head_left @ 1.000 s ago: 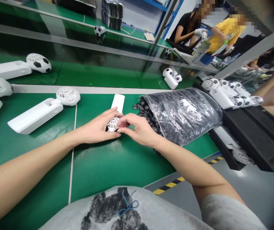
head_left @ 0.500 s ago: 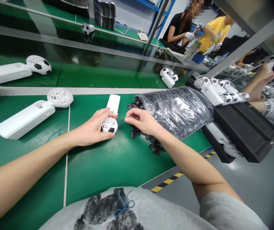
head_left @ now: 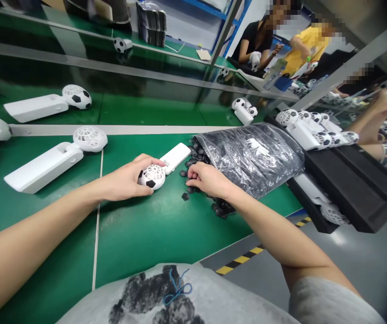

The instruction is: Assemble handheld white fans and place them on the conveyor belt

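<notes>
Curling round the white fan's (head_left: 175, 159) head, the left hand (head_left: 130, 177) is gripping it over the green table (head_left: 159, 234). The right hand (head_left: 210, 181) is bunching its fingers narrowly by loose black pieces (head_left: 185, 196) (holding one, I cannot tell) — a hasty sweep could be scattering them.

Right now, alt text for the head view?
A person's left hand has the soccer-ball head of a white-handled device in its grip over a green table, while the right hand is at loose black pieces by a clear plastic bag; whether it holds one is unclear. Similar devices lie left, black trays right.
</notes>
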`<state>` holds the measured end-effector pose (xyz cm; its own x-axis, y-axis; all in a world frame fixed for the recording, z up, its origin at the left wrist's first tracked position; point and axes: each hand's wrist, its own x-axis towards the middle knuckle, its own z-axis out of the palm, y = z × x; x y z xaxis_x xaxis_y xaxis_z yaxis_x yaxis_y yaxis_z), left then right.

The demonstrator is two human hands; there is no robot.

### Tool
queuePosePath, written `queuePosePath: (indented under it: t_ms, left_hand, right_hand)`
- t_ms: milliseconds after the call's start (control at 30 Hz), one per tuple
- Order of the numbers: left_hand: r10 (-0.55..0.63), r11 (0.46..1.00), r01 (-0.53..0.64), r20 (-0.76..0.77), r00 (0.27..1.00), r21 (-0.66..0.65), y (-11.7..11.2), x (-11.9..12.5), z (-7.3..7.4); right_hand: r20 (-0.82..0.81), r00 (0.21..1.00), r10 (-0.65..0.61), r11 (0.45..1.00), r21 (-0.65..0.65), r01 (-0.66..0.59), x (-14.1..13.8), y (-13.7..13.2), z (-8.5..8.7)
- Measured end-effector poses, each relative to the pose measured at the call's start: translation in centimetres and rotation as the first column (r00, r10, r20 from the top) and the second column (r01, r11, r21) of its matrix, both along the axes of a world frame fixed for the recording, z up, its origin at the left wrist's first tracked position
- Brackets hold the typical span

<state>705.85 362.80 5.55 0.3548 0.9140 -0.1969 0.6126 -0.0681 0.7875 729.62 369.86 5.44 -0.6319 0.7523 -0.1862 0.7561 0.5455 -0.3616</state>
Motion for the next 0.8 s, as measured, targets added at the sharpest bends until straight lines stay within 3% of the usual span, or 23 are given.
queuePosePath:
  t_ms: [167, 267, 400, 600, 800]
  left_hand:
    - [-0.055, 0.998, 0.055, 0.001, 0.998, 0.034, 0.3, -0.3, 0.1]
    - [-0.156, 0.986, 0.156, -0.014, 0.988, 0.06, 0.7, -1.2, 0.2]
    - [-0.245, 0.966, 0.245, -0.011, 0.969, 0.078, 0.9, -2.2, 0.2]
    - [-0.087, 0.995, 0.087, 0.006, 0.996, 0.047, 0.3, -1.0, 0.0]
    - [0.104, 0.971, -0.111, 0.042, 0.994, 0.211, -0.2, 1.0, -1.0]
  right_hand:
    - [-0.267, 0.959, 0.093, 0.995, -0.006, -0.098, -0.4, -1.0, 0.3]
    - [-0.413, 0.871, 0.268, 0.963, 0.08, -0.258, -1.7, -1.6, 0.5]
    - [-0.421, 0.787, 0.452, 0.892, 0.214, -0.398, -3.2, -1.6, 0.4]
    - [-0.282, 0.839, 0.465, 0.882, 0.228, -0.412, -4.1, -1.4, 0.5]
    - [-0.258, 0.816, 0.518, 0.843, 0.315, -0.435, -4.7, -0.9, 0.4]
